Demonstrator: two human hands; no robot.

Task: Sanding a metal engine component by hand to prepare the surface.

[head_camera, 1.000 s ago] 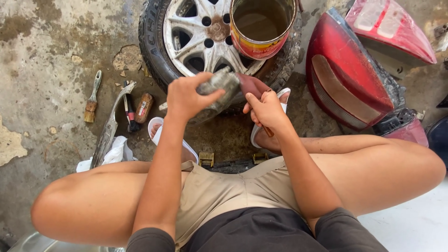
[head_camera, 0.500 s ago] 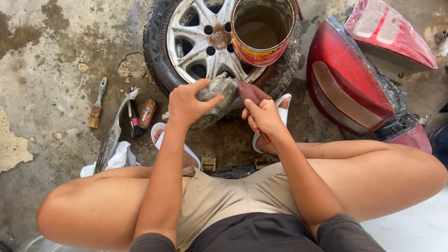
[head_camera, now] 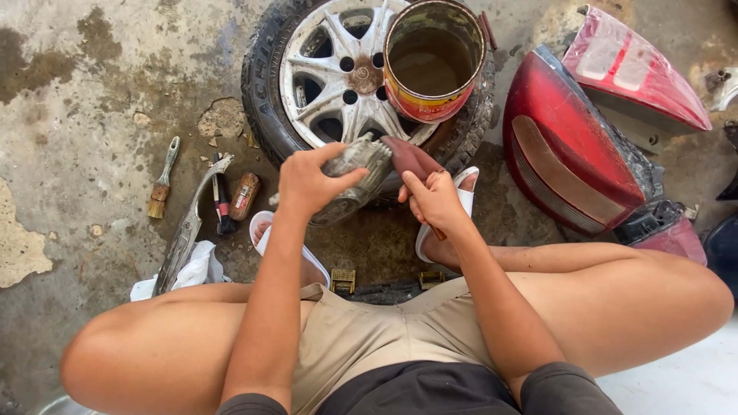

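I squat over a stained concrete floor. My left hand point(head_camera: 311, 183) grips a dirty grey metal part point(head_camera: 355, 173) held in front of me. My right hand point(head_camera: 434, 198) presses a dark red cloth point(head_camera: 411, 156) against the right end of that part. Just beyond my hands lies a car wheel point(head_camera: 338, 73) with a silver alloy rim, flat on the floor. A rusty open can point(head_camera: 430, 65) with brown liquid inside stands on the wheel's right side.
Two red tail-light units point(head_camera: 565, 154) point(head_camera: 634, 65) lie to the right. To the left are a small brush point(head_camera: 161, 180), a long metal strip point(head_camera: 184, 230), a small brown bottle point(head_camera: 244, 196) and a white rag point(head_camera: 188, 273). White sandals point(head_camera: 461, 201) are under my feet.
The view has shifted slightly, so the wheel and can sit lower in frame. My hands stay on the part, with the cloth still rubbing its right end.
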